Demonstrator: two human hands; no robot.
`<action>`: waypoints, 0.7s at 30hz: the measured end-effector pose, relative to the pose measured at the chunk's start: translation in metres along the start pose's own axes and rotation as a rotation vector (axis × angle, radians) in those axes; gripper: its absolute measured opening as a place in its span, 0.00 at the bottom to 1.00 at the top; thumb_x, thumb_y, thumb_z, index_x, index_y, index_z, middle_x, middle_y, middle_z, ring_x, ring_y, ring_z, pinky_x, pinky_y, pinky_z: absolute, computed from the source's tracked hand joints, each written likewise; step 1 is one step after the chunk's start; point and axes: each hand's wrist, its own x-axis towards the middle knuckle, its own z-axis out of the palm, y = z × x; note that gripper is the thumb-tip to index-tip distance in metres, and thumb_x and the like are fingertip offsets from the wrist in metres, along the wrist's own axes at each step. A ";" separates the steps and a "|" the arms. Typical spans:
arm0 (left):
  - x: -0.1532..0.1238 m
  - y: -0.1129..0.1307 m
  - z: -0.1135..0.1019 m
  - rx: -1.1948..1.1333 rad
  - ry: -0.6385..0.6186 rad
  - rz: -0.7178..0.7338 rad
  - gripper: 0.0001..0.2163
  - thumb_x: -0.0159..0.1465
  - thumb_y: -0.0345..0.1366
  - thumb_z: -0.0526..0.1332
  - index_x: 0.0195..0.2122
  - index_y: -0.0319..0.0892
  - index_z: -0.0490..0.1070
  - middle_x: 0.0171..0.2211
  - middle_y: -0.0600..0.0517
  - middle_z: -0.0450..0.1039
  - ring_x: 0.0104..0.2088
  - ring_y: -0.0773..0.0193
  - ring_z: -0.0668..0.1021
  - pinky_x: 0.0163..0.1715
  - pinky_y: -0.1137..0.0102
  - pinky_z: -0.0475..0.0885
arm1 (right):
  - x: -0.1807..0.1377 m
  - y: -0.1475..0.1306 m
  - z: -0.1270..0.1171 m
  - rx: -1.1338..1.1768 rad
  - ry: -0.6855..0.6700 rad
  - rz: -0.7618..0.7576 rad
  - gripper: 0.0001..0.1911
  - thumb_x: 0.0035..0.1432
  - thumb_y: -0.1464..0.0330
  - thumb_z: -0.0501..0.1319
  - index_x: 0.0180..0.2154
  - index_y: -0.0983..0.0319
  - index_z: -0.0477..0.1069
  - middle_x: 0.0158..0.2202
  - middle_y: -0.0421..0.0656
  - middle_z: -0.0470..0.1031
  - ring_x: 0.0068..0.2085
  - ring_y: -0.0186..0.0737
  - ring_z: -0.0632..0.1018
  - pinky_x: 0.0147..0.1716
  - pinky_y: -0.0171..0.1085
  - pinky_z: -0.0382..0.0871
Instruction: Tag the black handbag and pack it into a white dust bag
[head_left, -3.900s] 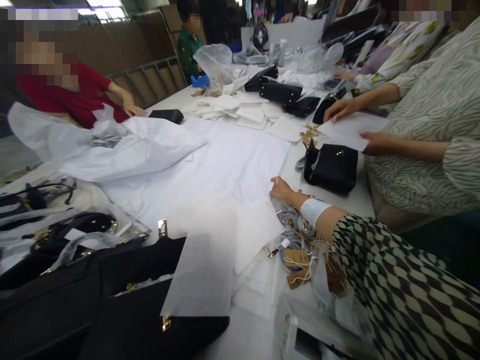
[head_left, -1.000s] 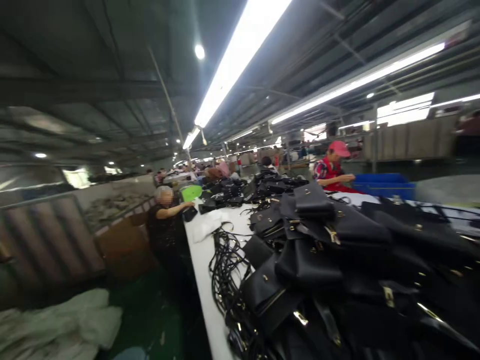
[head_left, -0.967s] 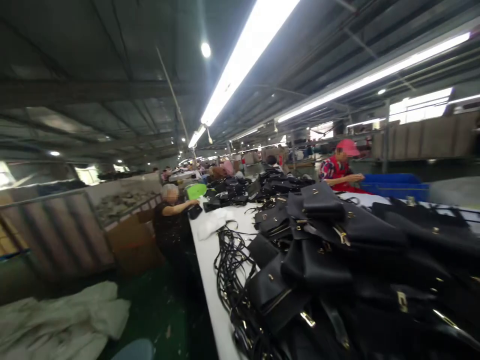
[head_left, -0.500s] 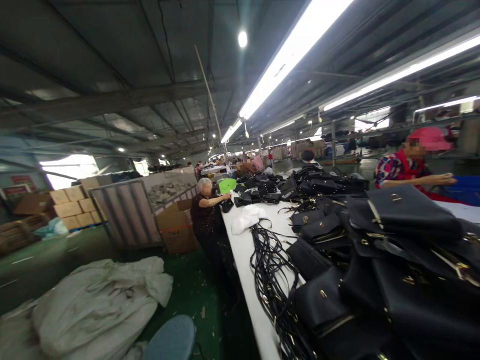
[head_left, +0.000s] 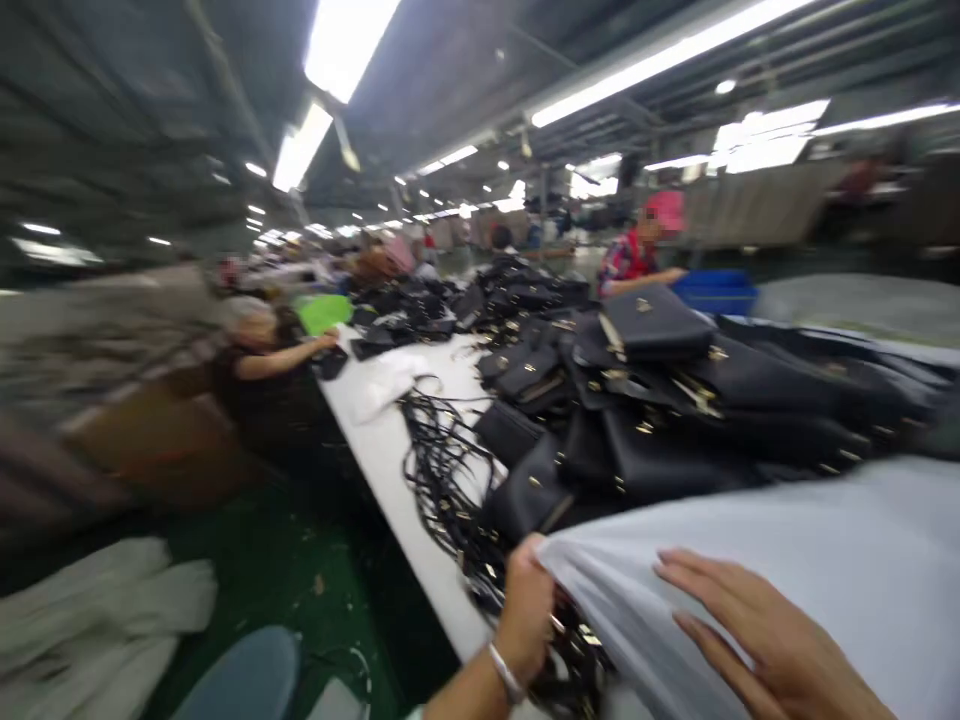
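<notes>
My left hand [head_left: 527,610], with a silver bracelet on its wrist, pinches the near corner of a large white sheet [head_left: 787,560] at the bottom of the view. My right hand [head_left: 757,640] lies flat on top of that sheet with its fingers stretched out. The sheet covers the near end of a big heap of black handbags [head_left: 660,420] with gold fittings. A tangle of black straps [head_left: 442,470] lies just beyond my left hand on the long white table [head_left: 382,450]. The picture is smeared by motion.
A person in black [head_left: 262,370] reaches onto the table's left side near a green object [head_left: 322,312]. A person in a pink cap [head_left: 641,245] stands across, by a blue bin [head_left: 716,290]. White sacks [head_left: 97,610] and a blue stool [head_left: 240,675] sit on the green floor.
The view has swung back and down. Both my hands and the white sheet have come into view at the bottom; half a second ago neither hand showed.
</notes>
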 end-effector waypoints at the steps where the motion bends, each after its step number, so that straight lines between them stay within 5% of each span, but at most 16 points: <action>1: 0.009 -0.004 -0.001 0.081 -0.057 0.076 0.09 0.50 0.40 0.68 0.28 0.42 0.72 0.26 0.54 0.72 0.31 0.64 0.73 0.34 0.68 0.70 | -0.012 0.008 -0.010 -0.085 -0.003 0.084 0.18 0.61 0.62 0.57 0.53 0.48 0.67 0.50 0.39 0.74 0.49 0.44 0.76 0.48 0.45 0.74; 5: 0.053 -0.025 -0.006 0.152 -0.211 0.150 0.09 0.51 0.34 0.66 0.35 0.40 0.74 0.31 0.53 0.74 0.35 0.64 0.73 0.37 0.72 0.69 | -0.073 0.016 -0.060 -0.308 0.066 0.439 0.14 0.64 0.65 0.55 0.50 0.55 0.68 0.50 0.43 0.73 0.52 0.43 0.73 0.53 0.46 0.69; 11: 0.059 -0.037 0.006 -0.072 -0.248 -0.009 0.11 0.51 0.38 0.69 0.32 0.39 0.73 0.28 0.53 0.74 0.28 0.65 0.73 0.30 0.72 0.71 | -0.152 -0.043 -0.086 -0.487 0.199 0.869 0.13 0.62 0.58 0.55 0.44 0.56 0.72 0.45 0.41 0.75 0.44 0.45 0.77 0.50 0.44 0.71; 17: 0.038 -0.014 0.025 -0.078 -0.275 -0.018 0.11 0.50 0.33 0.66 0.36 0.39 0.74 0.33 0.49 0.77 0.40 0.58 0.77 0.43 0.65 0.73 | -0.141 -0.045 -0.041 -0.563 0.059 0.620 0.20 0.62 0.63 0.56 0.54 0.61 0.65 0.53 0.49 0.70 0.53 0.51 0.71 0.54 0.50 0.64; 21: 0.023 -0.002 0.018 0.106 -0.365 0.038 0.10 0.47 0.28 0.63 0.32 0.39 0.74 0.30 0.51 0.76 0.36 0.59 0.76 0.39 0.67 0.74 | -0.118 -0.014 -0.042 -0.602 0.065 0.512 0.11 0.64 0.68 0.52 0.44 0.61 0.71 0.43 0.46 0.76 0.45 0.47 0.76 0.51 0.50 0.64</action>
